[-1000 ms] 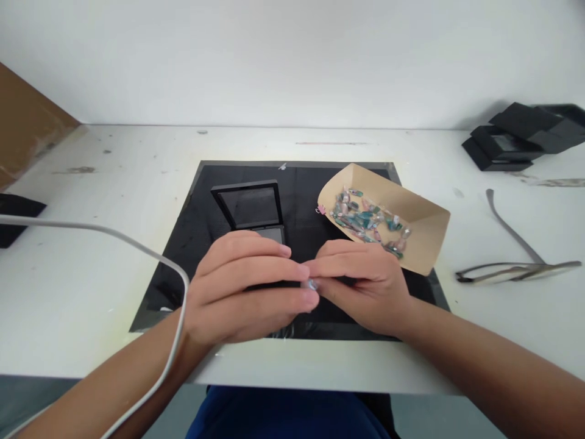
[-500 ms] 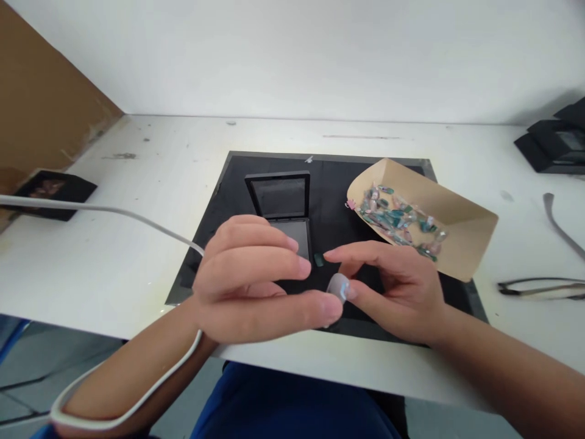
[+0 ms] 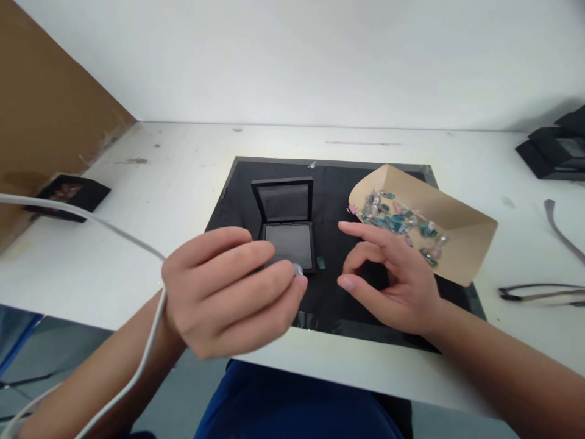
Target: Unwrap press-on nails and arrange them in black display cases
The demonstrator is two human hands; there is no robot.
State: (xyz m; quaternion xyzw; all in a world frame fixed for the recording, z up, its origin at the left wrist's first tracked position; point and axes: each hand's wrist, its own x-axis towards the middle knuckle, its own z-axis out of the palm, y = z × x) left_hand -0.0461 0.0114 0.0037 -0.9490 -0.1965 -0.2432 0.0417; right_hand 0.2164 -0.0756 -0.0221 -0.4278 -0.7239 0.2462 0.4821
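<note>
Between the thumb and forefinger of my left hand (image 3: 233, 292) is a small pale, glossy piece that looks like a false nail (image 3: 298, 269); most of it is hidden by the fingertips. My right hand (image 3: 397, 274) hovers over the mat with thumb and forefinger apart and nothing in it. Behind the left hand a shallow black case (image 3: 313, 244) stands with its clear-windowed lid (image 3: 283, 201) raised. A dark green false nail (image 3: 321, 263) lies on the mat just right of the case.
A tan paper tray (image 3: 466, 244) of several colourful false nails (image 3: 397, 219) rests on the black mat's (image 3: 329, 183) right side. Glasses (image 3: 539, 289) lie far right near black boxes (image 3: 553, 152). A white cable (image 3: 123, 235) runs by my left wrist. Another black box (image 3: 86, 192) sits left.
My hands have parted: the left has drawn back to the left with the pale nail and turned, and the right has let go of it. More of the black case now shows.
</note>
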